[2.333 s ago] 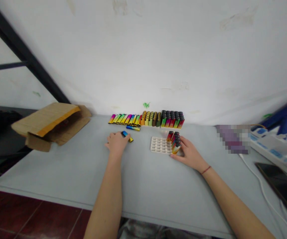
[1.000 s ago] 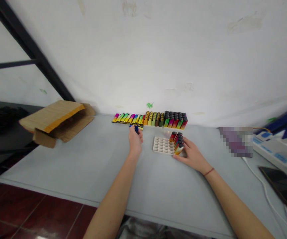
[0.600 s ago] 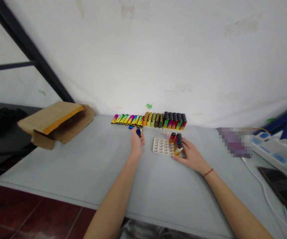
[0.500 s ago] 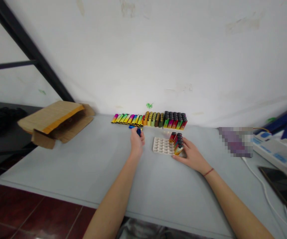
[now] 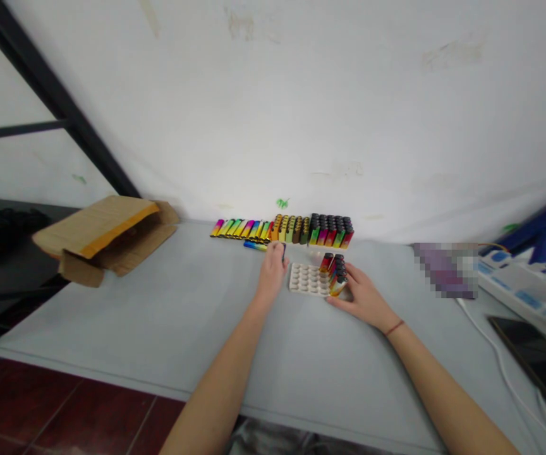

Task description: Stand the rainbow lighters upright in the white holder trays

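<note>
My left hand (image 5: 273, 268) is closed round a dark blue lighter (image 5: 283, 251), mostly hidden by the fingers, just left of a white tray (image 5: 304, 279) with rows of round holes. Several black-topped lighters (image 5: 337, 272) stand upright in the tray's right end. Against that end rests my right hand (image 5: 363, 297), thumb at the near corner and fingers behind, steadying the tray and its lighters. A blue-and-gold lighter (image 5: 254, 245) lies flat beyond my left hand. Behind it, shiny multicoloured lighters (image 5: 239, 229) lie side by side in a row.
By the wall stand a block of yellow and brown lighters (image 5: 290, 229) and a block of black-topped ones (image 5: 331, 230). An opened cardboard box (image 5: 107, 230) is at the left. A power strip (image 5: 519, 287), a dark phone (image 5: 533, 354) and a white cable (image 5: 486, 341) lie at the right.
My left hand has moved right, toward the tray, carrying the dark blue lighter away from the lying row. My right hand stays at the tray's right end.
</note>
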`<state>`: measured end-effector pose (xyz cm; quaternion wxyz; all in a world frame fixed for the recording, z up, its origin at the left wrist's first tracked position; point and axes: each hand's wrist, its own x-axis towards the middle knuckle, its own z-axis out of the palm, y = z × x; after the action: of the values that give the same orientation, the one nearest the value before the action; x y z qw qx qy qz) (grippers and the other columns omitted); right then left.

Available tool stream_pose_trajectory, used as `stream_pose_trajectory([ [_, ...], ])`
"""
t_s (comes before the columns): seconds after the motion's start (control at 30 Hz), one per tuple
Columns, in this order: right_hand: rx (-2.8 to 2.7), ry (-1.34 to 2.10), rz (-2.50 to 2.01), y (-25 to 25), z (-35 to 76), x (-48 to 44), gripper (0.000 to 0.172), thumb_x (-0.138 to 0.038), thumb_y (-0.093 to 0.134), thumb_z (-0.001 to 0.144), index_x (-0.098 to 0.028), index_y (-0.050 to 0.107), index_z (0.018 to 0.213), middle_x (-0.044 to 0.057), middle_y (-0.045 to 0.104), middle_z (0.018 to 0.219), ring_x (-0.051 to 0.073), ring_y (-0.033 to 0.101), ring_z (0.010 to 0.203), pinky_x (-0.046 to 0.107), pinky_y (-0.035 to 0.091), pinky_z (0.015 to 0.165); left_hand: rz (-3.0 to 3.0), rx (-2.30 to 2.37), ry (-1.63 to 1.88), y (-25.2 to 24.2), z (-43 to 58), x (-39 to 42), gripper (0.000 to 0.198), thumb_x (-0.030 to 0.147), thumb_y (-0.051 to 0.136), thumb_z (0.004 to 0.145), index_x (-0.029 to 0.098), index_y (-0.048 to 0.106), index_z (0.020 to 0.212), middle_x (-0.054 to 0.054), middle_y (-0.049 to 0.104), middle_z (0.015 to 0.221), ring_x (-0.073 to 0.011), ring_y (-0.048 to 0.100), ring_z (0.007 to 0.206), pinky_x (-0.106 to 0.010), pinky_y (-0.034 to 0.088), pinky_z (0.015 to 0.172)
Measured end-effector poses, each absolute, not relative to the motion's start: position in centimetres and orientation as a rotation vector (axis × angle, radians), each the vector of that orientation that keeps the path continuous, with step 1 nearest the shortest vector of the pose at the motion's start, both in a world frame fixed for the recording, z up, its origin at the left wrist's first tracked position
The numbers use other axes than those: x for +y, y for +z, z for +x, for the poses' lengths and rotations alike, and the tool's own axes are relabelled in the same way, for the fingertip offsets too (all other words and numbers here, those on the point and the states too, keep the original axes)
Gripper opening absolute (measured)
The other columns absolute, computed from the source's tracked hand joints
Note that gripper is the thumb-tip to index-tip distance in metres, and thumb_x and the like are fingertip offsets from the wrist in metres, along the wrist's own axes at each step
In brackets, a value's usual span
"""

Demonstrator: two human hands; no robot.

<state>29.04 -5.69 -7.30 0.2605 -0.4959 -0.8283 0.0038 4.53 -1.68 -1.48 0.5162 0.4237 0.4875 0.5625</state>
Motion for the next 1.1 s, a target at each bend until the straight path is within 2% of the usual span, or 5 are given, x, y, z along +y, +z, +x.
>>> stream_pose_trajectory([
  [0.17,-2.237,-0.001,-1.314,-7.3,29.0,-5.7,0.078,-0.07,0.055,0.086,-0.011,0.053,0.137,0.024,0.055,0.14,0.039,0.053,0.13,0.057,0.044,0.11,1.678,1.065,1.355,-2.2,5.8,-2.9,0.03,0.045,0.047,0.095,0.02,0.06,0.107,-0.007,0.063,0.097,-0.0176,0.061,0.085,-0.03,0.051,0.076],
  [0.3,-2.222,0.012,-1.299,-7.3,28.9,-5.8,0.076,-0.067,0.057,0.086,-0.013,0.05,0.139,0.023,0.054,0.141,0.038,0.053,0.13,0.056,0.044,0.11,1.938,1.018,1.299,-2.3,6.3,-3.2,0.026,0.037,0.05,0.095,0.02,0.065,0.107,-0.009,0.068,0.109,-0.0223,0.06,0.105,-0.037,0.046,0.099],
  [0.67,-2.236,0.038,-1.305,-6.9,28.9,-5.8,0.077,-0.067,0.057,0.086,-0.015,0.049,0.141,0.022,0.054,0.14,0.038,0.053,0.13,0.057,0.044,0.11,2.118,1.245,1.017,-2.6,6.7,-3.6,0.025,0.028,0.054,0.096,0.023,0.068,0.116,-0.007,0.072,0.117,-0.0257,0.062,0.114,-0.043,0.044,0.1],
  [0.93,-2.232,0.051,-1.311,-7.0,28.8,-5.8,0.077,-0.067,0.057,0.086,-0.014,0.048,0.141,0.023,0.053,0.141,0.038,0.051,0.131,0.057,0.043,0.11,2.244,1.267,1.056,-2.6,7.6,-3.4,0.028,0.029,0.053,0.097,0.024,0.063,0.123,-0.005,0.073,0.117,-0.0199,0.067,0.103,-0.037,0.047,0.097],
  [1.1,-2.241,0.04,-1.308,-7.0,28.8,-5.8,0.077,-0.067,0.058,0.086,-0.012,0.05,0.139,0.024,0.053,0.141,0.038,0.051,0.131,0.056,0.042,0.111,2.439,1.296,1.009,-2.1,7.8,-3.9,0.029,0.032,0.048,0.1,0.029,0.066,0.122,-0.003,0.073,0.116,-0.0195,0.064,0.109,-0.037,0.042,0.097],
])
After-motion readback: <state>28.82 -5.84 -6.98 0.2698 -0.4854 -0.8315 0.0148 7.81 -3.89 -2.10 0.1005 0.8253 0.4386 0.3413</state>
